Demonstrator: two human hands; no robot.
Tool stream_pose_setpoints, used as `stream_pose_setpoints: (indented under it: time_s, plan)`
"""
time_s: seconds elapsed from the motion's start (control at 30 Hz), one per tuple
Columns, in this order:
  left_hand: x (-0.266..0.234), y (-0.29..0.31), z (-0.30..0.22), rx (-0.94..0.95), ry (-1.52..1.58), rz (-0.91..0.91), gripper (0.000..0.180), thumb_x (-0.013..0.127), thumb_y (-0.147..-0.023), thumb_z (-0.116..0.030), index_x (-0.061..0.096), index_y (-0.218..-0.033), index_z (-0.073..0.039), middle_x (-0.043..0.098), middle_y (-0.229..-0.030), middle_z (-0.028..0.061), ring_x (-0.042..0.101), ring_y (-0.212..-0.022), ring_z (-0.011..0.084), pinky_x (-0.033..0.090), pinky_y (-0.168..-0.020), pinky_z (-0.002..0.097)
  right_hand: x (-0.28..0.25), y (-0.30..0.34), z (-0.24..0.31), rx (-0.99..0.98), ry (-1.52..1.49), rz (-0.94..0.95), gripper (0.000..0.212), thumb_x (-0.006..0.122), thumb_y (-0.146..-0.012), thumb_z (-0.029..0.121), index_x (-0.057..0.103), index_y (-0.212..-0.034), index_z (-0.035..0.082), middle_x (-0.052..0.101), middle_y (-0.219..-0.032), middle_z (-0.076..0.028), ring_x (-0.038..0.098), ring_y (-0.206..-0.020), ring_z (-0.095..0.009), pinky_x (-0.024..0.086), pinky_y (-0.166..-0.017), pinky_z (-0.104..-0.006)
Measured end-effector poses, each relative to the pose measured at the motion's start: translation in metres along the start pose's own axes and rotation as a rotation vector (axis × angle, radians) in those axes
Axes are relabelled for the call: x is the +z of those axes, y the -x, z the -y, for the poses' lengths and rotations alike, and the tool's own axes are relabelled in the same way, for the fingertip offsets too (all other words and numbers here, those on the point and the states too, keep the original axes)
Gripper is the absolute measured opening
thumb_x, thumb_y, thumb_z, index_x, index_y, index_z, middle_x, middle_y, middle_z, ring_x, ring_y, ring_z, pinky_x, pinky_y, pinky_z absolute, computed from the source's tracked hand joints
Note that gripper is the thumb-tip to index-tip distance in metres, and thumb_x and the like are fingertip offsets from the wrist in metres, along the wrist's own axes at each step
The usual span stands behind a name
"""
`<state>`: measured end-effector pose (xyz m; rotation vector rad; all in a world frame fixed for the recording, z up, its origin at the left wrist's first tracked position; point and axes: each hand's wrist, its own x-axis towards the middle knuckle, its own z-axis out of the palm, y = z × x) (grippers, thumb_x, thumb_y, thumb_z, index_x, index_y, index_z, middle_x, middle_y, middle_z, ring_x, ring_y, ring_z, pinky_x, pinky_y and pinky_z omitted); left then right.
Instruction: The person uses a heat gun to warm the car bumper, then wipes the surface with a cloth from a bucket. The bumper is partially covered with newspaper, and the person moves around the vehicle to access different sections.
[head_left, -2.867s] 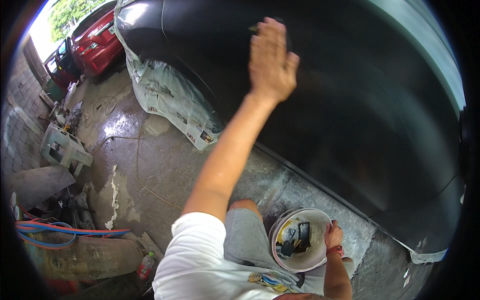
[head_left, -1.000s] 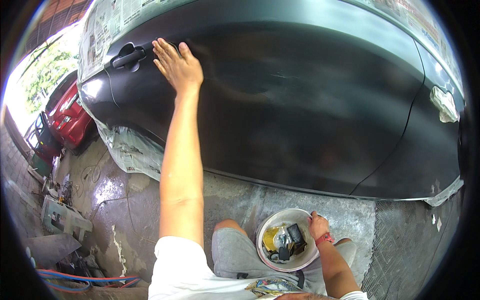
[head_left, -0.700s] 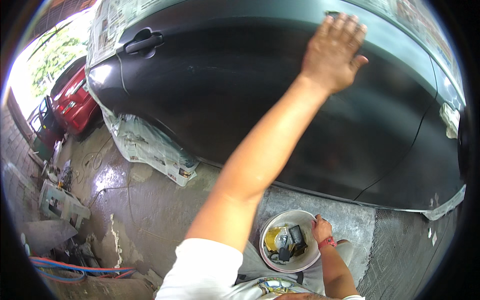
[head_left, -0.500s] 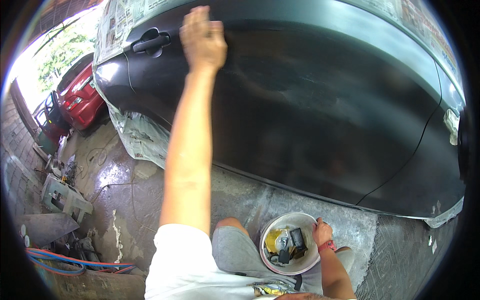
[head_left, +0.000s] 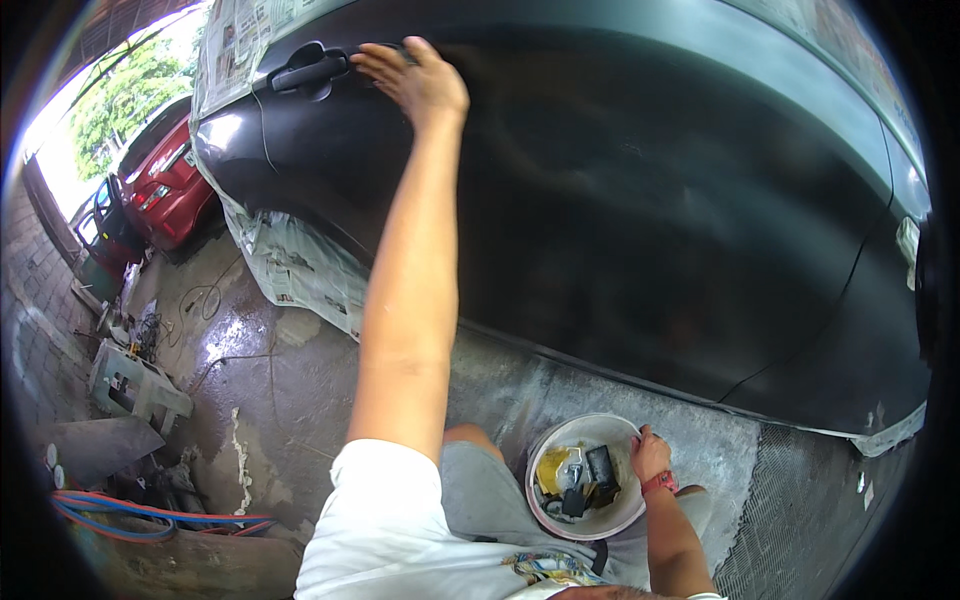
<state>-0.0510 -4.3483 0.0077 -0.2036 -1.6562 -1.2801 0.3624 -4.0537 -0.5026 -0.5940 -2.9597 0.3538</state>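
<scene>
My left hand [head_left: 432, 88] is stretched up against the dark car door [head_left: 640, 220], just right of the black door handle [head_left: 308, 74]. Its fingers are extended and the thumb stands apart; whether the palm touches the panel cannot be made out. Low down, my right hand [head_left: 652, 457] is closed over the right rim of a white bucket [head_left: 535, 497], which sits by my legs. Inside the bucket lie a yellow piece [head_left: 551, 470], a black block [head_left: 601, 466] and several small dark pieces.
Newspaper masking [head_left: 235, 45] covers the window area, and plastic and paper sheeting [head_left: 300, 265] hangs at the wheel. A red car [head_left: 160, 190] stands at the left. Red and blue hoses [head_left: 150, 515] and a pale plastic stool-like frame [head_left: 140, 390] lie lower left.
My left hand has moved slightly right and down on the door, and its fingers now point left toward the handle with the thumb apart. My right hand stays on the bucket rim.
</scene>
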Motion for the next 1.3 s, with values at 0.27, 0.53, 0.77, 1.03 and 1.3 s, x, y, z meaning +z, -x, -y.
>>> stream_pose_setpoints:
  time_s: [0.27, 0.53, 0.77, 1.03, 1.3]
  plan:
    - [-0.032, -0.023, 0.063, -0.146, -0.196, 0.142, 0.085, 0.014, -0.108, -0.058, -0.004, -0.162, 0.005, -0.008, -0.171, 0.0242, -0.006, -0.16, 0.0349, 0.002, -0.128, 0.0476, 0.004, 0.003, -0.007, -0.015, -0.019, -0.015, 0.024, 0.067, -0.093, 0.026, 0.063, -0.105, 0.005, 0.073, -0.085, -0.02, 0.072, -0.08, -0.04, 0.057, -0.072, -0.0513]
    - [0.052, 0.164, -0.108, 0.524, -0.259, 0.197, 0.084, 0.04, -0.107, -0.04, -0.003, -0.16, 0.009, -0.008, -0.167, 0.0335, -0.007, -0.158, 0.043, -0.003, -0.128, 0.053, -0.002, 0.0, -0.014, 0.022, -0.008, -0.02, 0.026, 0.069, -0.092, 0.025, 0.064, -0.105, 0.004, 0.073, -0.084, -0.021, 0.072, -0.08, -0.04, 0.057, -0.071, -0.051]
    - [0.028, 0.119, -0.056, 0.738, -0.234, 0.222, 0.082, 0.045, -0.106, -0.039, 0.0, -0.165, -0.004, -0.002, -0.171, 0.0247, -0.002, -0.159, 0.0399, 0.001, -0.129, 0.0497, 0.004, 0.0, -0.016, 0.005, 0.01, -0.038, 0.025, 0.068, -0.093, 0.027, 0.063, -0.105, 0.006, 0.073, -0.084, -0.019, 0.072, -0.08, -0.04, 0.057, -0.072, -0.0513]
    - [-0.068, -0.01, 0.064, -0.275, 0.935, 0.095, 0.048, 0.049, -0.106, -0.031, 0.05, -0.145, -0.004, 0.058, -0.138, 0.0195, 0.056, -0.13, 0.0317, 0.044, -0.113, 0.052, 0.005, 0.002, -0.005, 0.035, -0.058, 0.027, 0.024, 0.067, -0.095, 0.026, 0.061, -0.107, 0.007, 0.072, -0.086, -0.019, 0.071, -0.08, -0.04, 0.056, -0.071, -0.0509]
    - [-0.167, -0.094, 0.204, -0.574, 1.277, -0.002, 0.052, 0.051, -0.105, -0.035, 0.042, -0.147, -0.006, 0.048, -0.151, 0.0234, 0.043, -0.144, 0.0449, 0.032, -0.116, 0.0715, -0.001, -0.005, -0.009, 0.062, -0.111, 0.06, 0.027, 0.07, -0.092, 0.023, 0.06, -0.108, 0.003, 0.074, -0.09, -0.021, 0.072, -0.086, -0.041, 0.056, -0.075, -0.0513]
